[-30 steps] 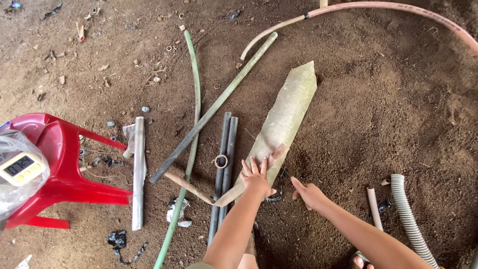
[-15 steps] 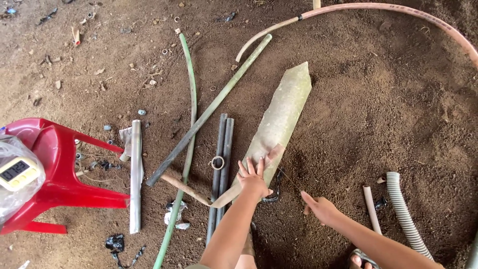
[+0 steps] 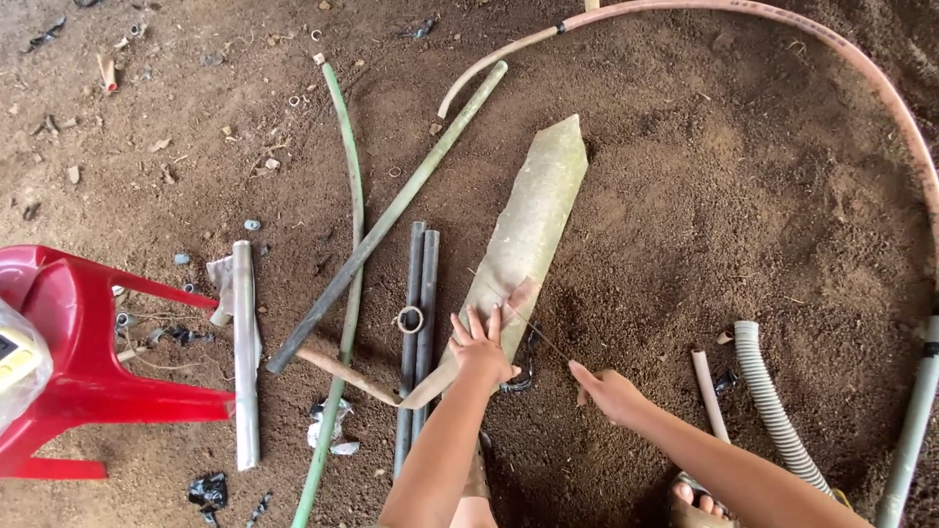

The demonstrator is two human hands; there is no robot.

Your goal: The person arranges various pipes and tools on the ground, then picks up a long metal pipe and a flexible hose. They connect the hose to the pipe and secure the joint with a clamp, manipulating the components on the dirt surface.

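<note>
Nearest, at the bottom edge: toes of a sandalled foot showing on the dirt floor.

Just above: left hand pressing flat, fingers spread wide, gripping nothing, on the lower end of the long pale pointed sheet. Right hand hovering just right of the sheet's lower end, fingers pinching narrowly on a thin wire slanting up-left across the sheet's corner toward the left hand; exactly how the wire is being held too small to tell.

Sheet lying on the dirt at centre, running from under the left hand up and right to its pointed tip.

Just left of the left hand: two dark grey pipes lying side by side, a small ring resting on them, a tan strip crossing beneath. Further left: a thin curved green tube, a long straight greenish pipe crossing it diagonally, a short grey pipe, then a red plastic stool.

To the right: a short pale pipe piece and a grey corrugated hose.

Farthest: a long pink hose arching across the top and down the right side.
</note>
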